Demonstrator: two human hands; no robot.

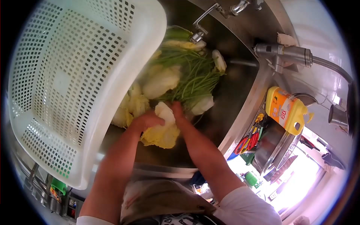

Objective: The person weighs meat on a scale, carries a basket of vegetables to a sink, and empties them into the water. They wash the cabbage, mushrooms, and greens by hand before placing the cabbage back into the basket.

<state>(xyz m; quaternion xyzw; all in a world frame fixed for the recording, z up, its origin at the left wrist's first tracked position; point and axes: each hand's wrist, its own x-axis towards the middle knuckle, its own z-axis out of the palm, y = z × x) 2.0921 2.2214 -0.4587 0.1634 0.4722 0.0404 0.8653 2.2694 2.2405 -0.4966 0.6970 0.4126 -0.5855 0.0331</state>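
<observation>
A pale napa cabbage leaf (164, 129) with a yellow frilly edge is held low in the sink between both hands. My left hand (149, 119) grips its left side, thumb laid over the leaf. My right hand (177, 111) is closed against its right edge, with the fingertips partly hidden. Just beyond the hands, a bunch of long thin green stalks (197, 73) lies in the sink's water. Around it are more cabbage leaves (163, 81), and a whitish piece (203, 105) is right of my right hand.
A big white perforated basket (62, 80) rests across the sink's left side. A swivel tap (197, 35) reaches over the far end. On the right are the steel sink rim (240, 129), a hose sprayer (283, 54), a yellow jug (284, 110) and red-handled scissors (247, 142).
</observation>
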